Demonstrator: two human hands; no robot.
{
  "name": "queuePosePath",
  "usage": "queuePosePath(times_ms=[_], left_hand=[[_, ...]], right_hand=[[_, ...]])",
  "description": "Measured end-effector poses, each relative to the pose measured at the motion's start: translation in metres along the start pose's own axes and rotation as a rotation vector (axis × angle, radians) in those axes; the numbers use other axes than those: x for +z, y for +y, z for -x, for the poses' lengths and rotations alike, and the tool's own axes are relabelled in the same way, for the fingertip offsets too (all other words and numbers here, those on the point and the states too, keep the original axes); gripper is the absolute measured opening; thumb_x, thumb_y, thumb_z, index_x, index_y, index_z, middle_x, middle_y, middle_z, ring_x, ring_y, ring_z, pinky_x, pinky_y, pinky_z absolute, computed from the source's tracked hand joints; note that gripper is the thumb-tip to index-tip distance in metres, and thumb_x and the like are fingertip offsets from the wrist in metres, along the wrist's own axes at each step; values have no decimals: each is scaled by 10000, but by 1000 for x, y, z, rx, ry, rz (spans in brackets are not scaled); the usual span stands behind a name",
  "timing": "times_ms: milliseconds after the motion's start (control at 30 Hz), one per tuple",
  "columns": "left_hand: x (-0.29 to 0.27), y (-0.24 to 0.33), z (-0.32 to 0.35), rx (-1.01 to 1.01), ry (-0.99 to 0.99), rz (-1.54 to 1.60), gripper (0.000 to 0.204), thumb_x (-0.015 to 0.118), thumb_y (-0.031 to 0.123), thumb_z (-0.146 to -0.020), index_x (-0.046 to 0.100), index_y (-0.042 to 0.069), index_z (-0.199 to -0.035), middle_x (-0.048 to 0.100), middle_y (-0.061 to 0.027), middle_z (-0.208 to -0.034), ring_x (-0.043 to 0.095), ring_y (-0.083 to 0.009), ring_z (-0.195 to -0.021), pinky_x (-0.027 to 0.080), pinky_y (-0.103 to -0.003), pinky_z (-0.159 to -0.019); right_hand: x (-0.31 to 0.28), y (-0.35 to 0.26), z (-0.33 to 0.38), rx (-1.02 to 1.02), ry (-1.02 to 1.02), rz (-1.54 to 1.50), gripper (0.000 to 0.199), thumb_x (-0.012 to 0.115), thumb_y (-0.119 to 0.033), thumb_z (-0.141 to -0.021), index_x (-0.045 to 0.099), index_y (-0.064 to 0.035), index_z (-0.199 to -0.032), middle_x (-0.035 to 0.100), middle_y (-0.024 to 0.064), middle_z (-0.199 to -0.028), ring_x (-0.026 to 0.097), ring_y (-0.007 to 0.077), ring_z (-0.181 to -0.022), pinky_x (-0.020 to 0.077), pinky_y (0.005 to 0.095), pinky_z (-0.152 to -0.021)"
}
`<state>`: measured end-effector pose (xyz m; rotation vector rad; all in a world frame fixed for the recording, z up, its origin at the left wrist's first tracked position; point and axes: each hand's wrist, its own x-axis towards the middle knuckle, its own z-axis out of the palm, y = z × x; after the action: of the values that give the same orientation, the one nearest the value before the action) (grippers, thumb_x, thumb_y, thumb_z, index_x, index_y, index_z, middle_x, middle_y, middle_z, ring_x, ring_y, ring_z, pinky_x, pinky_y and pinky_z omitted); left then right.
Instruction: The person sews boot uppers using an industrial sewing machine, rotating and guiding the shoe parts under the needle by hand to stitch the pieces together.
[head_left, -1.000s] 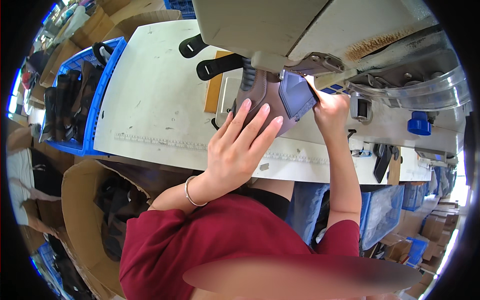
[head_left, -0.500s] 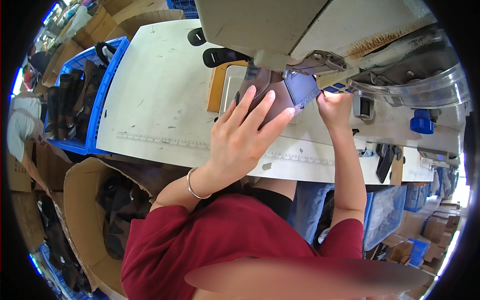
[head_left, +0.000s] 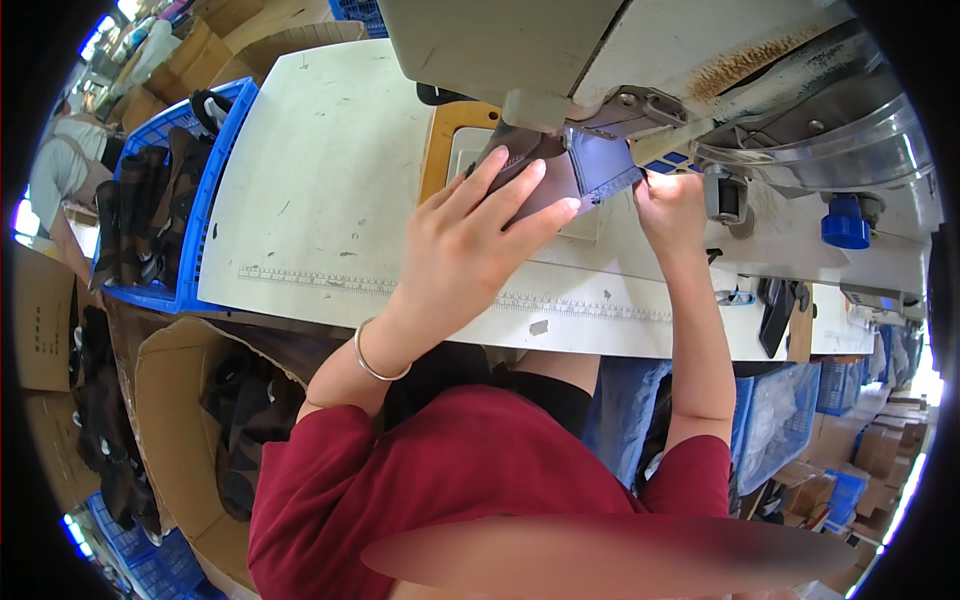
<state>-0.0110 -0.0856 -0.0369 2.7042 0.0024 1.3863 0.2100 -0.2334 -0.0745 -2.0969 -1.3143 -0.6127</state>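
Note:
A brown shoe upper piece (head_left: 556,180) lies beneath the head of a sewing machine (head_left: 500,45), its bluish, brightly lit part beside the machine's foot. My left hand (head_left: 465,235) rests on the piece with its fingers spread, not gripping it. At the right edge of the piece, my right hand (head_left: 672,210) pinches the border between thumb and fingers. A black strap end (head_left: 440,95) shows beyond the piece, partly behind the machine. The needle and the stitching point are hidden from me.
The white table (head_left: 300,190) bears a printed ruler scale (head_left: 580,305) near its front edge. A yellow plate (head_left: 440,150) surrounds the work area. To the left stand a blue crate (head_left: 185,265) of dark shoe parts and a cardboard box (head_left: 180,430). Another person (head_left: 75,165) bends at far left.
The piece has turned and shifted slightly beneath the machine, both hands staying on it. My left hand has moved a little away and left. The black straps beyond have mostly slid out of sight.

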Motion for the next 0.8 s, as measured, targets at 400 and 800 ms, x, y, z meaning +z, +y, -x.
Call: queuePosePath(times_ms=[400, 800], left_hand=[[1, -39, -6, 109, -33, 132, 330, 605, 38, -653, 726, 206, -910, 680, -37, -1011, 657, -275, -941, 549, -298, -669], [6, -50, -11, 128, -28, 196, 387, 590, -26, -612, 728, 184, -907, 686, -41, -979, 657, -212, -824, 546, -284, -657]], right_hand=[[-24, -48, 2, 51, 47, 73, 281, 631, -8, -652, 626, -29, -932, 631, 125, -840, 620, 294, -733, 490, 357, -668], [-25, -52, -1, 61, 29, 161, 318, 620, -12, -639, 646, -49, -953, 636, 130, -855, 616, 304, -745, 487, 356, -683]])
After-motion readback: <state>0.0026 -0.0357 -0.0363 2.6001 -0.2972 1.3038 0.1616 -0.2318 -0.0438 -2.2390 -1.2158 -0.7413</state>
